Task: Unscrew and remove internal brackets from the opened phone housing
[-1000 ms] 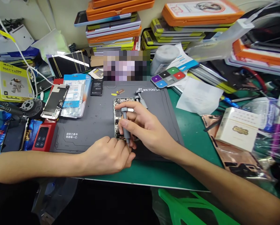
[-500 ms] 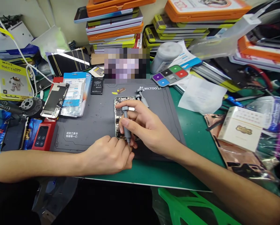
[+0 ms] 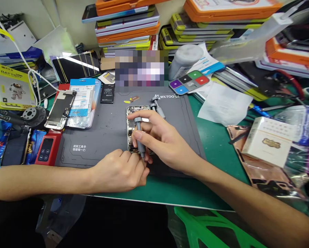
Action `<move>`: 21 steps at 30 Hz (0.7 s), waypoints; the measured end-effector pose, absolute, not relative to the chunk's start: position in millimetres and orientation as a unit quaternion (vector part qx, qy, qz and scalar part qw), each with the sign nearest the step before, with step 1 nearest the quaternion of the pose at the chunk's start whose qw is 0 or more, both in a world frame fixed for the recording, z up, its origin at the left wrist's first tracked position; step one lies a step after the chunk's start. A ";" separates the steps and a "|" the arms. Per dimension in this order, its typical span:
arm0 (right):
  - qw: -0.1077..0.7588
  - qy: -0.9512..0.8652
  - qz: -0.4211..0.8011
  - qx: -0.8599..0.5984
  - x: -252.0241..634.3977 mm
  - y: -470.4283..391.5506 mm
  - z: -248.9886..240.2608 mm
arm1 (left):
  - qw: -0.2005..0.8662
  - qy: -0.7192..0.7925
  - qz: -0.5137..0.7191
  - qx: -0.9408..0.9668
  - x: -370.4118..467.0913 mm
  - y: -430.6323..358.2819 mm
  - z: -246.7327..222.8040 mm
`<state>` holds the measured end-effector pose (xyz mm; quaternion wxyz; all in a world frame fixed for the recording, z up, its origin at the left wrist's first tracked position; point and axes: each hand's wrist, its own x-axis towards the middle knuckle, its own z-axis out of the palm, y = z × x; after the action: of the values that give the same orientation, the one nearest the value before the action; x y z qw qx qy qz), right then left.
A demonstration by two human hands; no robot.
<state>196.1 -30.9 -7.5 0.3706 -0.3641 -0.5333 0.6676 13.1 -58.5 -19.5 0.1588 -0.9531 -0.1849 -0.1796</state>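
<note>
My right hand [image 3: 159, 137] is closed around a grey screwdriver [image 3: 140, 139], its forefinger near the cap and its tip pointing down. Under that hand lies an opened phone [image 3: 130, 129], its inner parts exposed and partly covered by my fingers. My left hand [image 3: 120, 168] is curled closed at the phone's lower edge, with its fingertips beside the screwdriver tip. What the left fingers grip is hidden beneath the hand. More grey screwdrivers [image 3: 158, 108] lie on the mat just behind my right hand.
The phone rests on a dark work mat [image 3: 97, 137]. A black battery [image 3: 107, 93] and a detached screen [image 3: 60, 110] lie to the left, near a red device [image 3: 48, 148]. To the right are a coloured-square tray [image 3: 189, 82] and a white box [image 3: 269, 141]. Stacked cases [image 3: 127, 31] stand behind.
The camera view has shifted very slightly. Both hands and the screwdriver keep nearly the same pose at the phone's lower edge.
</note>
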 end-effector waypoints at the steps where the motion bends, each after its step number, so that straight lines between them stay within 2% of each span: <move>1: 0.370 -0.534 0.667 -0.365 196.1 -30.9 -7.3 | 0.159 -0.185 -0.179 -0.953 13.3 -58.5 -19.4; 21: 0.374 -0.535 0.666 -0.362 197.2 -30.9 -8.3 | 0.166 -0.181 -0.178 -0.953 13.6 -58.2 -18.8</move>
<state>197.2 -30.9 -8.3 0.3740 -0.3620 -0.5348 0.6657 13.6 -58.2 -18.8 0.1660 -0.9529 -0.1812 -0.1779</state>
